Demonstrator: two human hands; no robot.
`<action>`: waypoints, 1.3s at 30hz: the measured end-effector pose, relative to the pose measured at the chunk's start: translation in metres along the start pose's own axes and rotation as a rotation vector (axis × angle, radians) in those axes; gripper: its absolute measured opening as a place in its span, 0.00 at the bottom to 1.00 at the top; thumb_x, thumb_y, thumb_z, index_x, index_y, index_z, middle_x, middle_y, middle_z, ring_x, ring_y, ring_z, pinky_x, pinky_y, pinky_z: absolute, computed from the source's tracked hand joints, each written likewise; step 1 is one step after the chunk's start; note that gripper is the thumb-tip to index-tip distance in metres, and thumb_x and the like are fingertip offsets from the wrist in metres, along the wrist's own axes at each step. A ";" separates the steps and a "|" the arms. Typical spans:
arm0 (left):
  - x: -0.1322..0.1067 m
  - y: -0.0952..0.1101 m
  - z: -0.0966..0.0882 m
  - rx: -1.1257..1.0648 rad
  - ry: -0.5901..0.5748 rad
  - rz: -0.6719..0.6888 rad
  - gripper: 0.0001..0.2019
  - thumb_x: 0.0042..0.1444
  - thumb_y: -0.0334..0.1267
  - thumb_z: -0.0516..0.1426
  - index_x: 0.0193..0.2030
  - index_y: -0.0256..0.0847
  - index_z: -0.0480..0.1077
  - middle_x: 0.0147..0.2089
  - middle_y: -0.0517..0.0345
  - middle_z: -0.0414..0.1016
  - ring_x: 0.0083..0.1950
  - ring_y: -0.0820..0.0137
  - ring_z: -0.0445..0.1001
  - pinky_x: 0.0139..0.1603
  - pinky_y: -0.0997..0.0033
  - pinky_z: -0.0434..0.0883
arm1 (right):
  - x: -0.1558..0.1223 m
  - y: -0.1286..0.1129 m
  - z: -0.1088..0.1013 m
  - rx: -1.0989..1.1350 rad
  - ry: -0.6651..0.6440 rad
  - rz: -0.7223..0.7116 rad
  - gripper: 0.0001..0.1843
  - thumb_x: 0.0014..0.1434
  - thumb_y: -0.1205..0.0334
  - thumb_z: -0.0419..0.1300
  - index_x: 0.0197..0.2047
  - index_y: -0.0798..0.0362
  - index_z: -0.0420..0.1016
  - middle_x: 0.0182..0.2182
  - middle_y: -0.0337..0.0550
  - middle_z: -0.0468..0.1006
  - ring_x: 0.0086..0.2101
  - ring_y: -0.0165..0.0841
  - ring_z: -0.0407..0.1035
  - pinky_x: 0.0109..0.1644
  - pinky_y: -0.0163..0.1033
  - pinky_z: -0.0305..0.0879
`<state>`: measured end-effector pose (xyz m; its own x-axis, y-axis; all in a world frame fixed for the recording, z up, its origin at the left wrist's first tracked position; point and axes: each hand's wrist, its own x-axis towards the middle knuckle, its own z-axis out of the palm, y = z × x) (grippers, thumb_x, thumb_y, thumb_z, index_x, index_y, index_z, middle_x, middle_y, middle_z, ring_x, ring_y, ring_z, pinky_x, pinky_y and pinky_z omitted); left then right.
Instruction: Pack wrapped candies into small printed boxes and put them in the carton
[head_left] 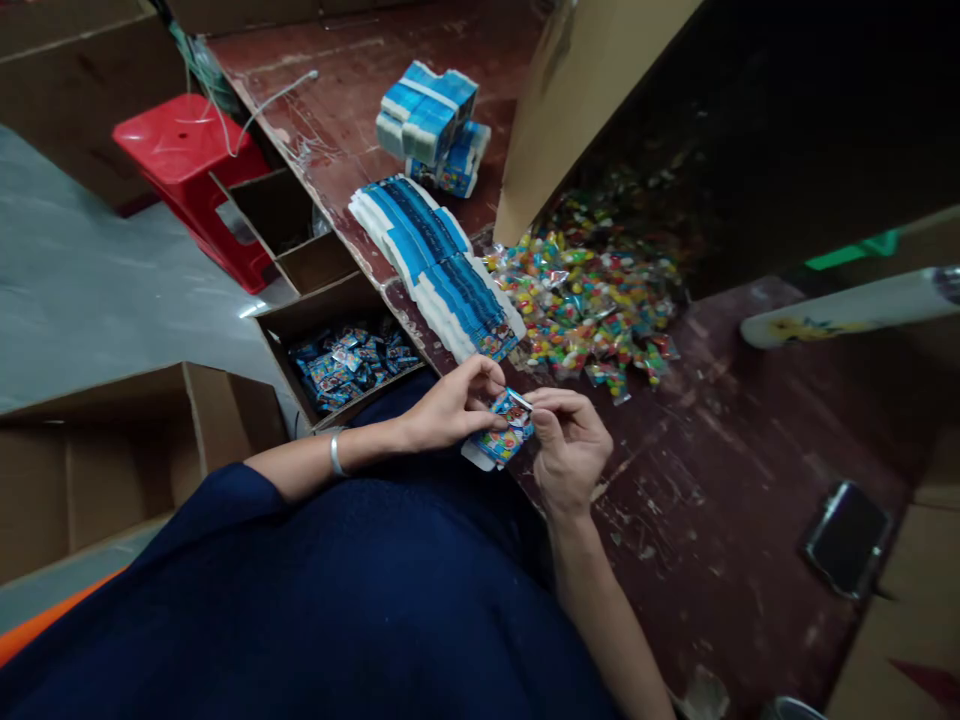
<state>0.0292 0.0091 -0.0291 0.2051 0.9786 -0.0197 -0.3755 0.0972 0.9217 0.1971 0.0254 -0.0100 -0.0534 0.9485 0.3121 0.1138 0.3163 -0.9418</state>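
Between my two hands is a small blue printed candy box [508, 432] with white end flaps, one of them hanging out at its lower end. My left hand [463, 402] grips the box from the left, thumb across its printed face. At its upper right end, the fingers of my right hand [568, 438] pinch the edge by the flap. Just beyond lies a long fanned row of flat blue-and-white boxes [442, 262]. To the right of that row spreads a heap of small clear bags of colourful candies [592, 300].
Banded bundles of flat boxes [427, 110] sit farther back on the dark red table [720, 450]. A carton of filled small boxes [349, 365] stands at the left beside a red stool [184, 150]. A phone [847, 538] and a white cylinder [847, 308] are at the right.
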 end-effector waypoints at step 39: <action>0.007 0.062 -0.079 0.845 -0.940 -0.359 0.12 0.60 0.37 0.63 0.50 0.39 0.79 0.47 0.52 0.84 0.46 0.64 0.81 0.47 0.70 0.74 | 0.098 0.062 -0.014 -1.014 -0.299 0.069 0.07 0.65 0.60 0.64 0.45 0.53 0.78 0.50 0.56 0.79 0.42 0.46 0.77 0.45 0.47 0.71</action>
<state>-0.0639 0.0362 -0.0030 0.8502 0.3896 -0.3541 0.4395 -0.1548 0.8848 0.2133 0.1379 -0.0360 -0.2418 0.9663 0.0882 0.8932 0.2572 -0.3689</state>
